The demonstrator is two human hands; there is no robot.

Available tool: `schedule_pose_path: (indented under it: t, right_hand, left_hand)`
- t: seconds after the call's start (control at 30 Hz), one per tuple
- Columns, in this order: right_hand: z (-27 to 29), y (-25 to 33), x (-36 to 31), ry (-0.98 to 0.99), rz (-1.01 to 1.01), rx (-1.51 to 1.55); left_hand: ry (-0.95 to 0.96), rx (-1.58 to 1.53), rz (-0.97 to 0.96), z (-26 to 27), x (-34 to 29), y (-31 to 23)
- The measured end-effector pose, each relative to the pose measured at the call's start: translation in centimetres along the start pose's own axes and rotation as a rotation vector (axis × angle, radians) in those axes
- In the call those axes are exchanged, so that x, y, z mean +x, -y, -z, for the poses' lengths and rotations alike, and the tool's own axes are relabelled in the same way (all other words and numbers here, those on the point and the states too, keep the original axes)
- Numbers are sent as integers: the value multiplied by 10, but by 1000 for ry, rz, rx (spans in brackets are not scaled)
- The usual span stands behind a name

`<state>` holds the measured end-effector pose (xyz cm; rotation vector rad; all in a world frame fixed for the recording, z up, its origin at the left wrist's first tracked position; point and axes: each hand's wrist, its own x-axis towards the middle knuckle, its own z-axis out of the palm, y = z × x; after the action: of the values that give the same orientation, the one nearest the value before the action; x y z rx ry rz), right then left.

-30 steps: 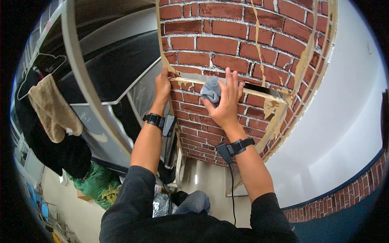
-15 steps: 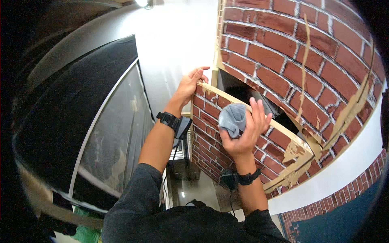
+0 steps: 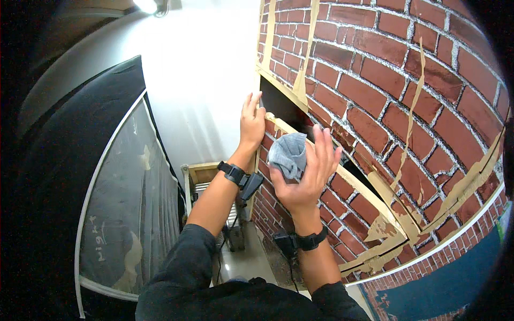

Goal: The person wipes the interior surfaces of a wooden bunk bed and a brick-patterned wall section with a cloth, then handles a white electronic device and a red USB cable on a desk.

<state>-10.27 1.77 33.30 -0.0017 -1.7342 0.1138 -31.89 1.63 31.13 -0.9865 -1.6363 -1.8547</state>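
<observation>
Shifted: brick-patterned panel (image 3: 348, 214), left end standing farther from the brick-patterned wall (image 3: 385, 80). Long top edge (image 3: 369, 199) runs upper left to lower right. Left hand (image 3: 251, 125): beside left end, fingers extended, hold unclear. Right hand (image 3: 305, 184): farther along, pinches grey cloth (image 3: 288, 154).

Indoor room (image 3: 201, 80): lamp (image 3: 145, 5), brick-patterned wall (image 3: 369, 91)

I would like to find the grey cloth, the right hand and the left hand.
Grey cloth (image 3: 287, 155), head view: middle of its folds.
Right hand (image 3: 303, 190), head view: middle of the hand.
Left hand (image 3: 251, 128), head view: middle of the hand.
</observation>
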Motion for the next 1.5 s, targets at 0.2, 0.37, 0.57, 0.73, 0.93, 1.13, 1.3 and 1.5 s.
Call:
schedule_pose_path:
  t: [0.2,0.37,0.57,0.73,0.93,1.13,1.3,1.5]
  right_hand:
    - [-12,-9,13,5,-104,-143]
    - [-25,-18,17,-55,-155,-324]
    - [-37,-20,12,-36,-116,-439]
    - [-35,-21,11,43,-55,-460]
    - [-37,-26,13,113,-35,-510]
    - [-33,-21,9,121,-59,-491]
    - [-24,-16,7,188,-107,-429]
    - [-24,-14,9,210,-118,-415]
  left_hand:
    - [31,-85,26,-33,4,-2]
    - [110,-93,49,-55,1,8]
    - [109,-207,-44,-55,0,23]
    - [228,-117,-305,-39,15,36]
    - [226,-161,208,-12,-50,109]
    - [929,-364,1313,29,-146,170]
    - [819,-480,1374,40,-153,157]
    - [811,-459,1253,33,-142,143]
